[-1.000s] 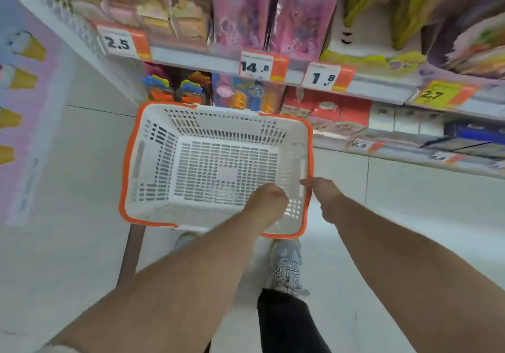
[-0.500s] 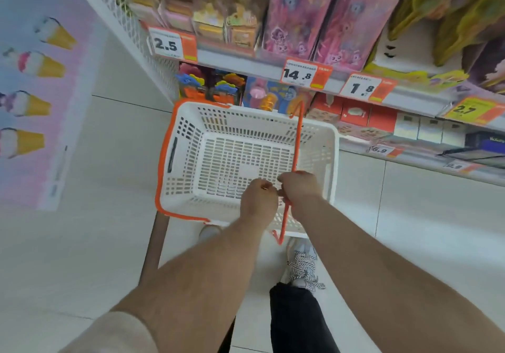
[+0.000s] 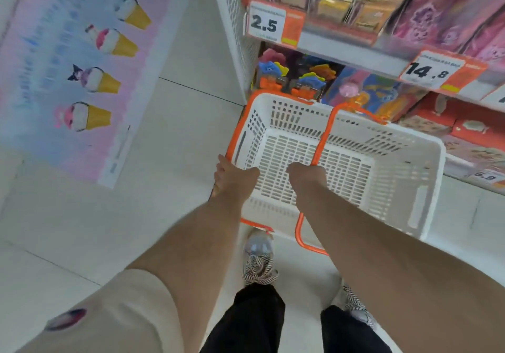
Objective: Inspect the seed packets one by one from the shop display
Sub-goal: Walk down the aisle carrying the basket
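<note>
No seed packets show in this view. A white plastic shopping basket with an orange rim and nothing in it hangs in front of me, above the floor. My right hand grips its raised orange handle from above. My left hand holds the basket's near left corner, with its fingers curled over the orange rim. Both forearms reach forward from the bottom of the view.
Shop shelves on the right carry pink packages, toys and red boxes, with price tags 2.5 and 14.8. A pink ice-cream floor sticker lies to the left on the pale tiles. My shoes stand below the basket.
The view has swung left and closer to the shelf end. My left hand has moved from the raised handle to the basket's left corner. My right hand still grips the raised handle.
</note>
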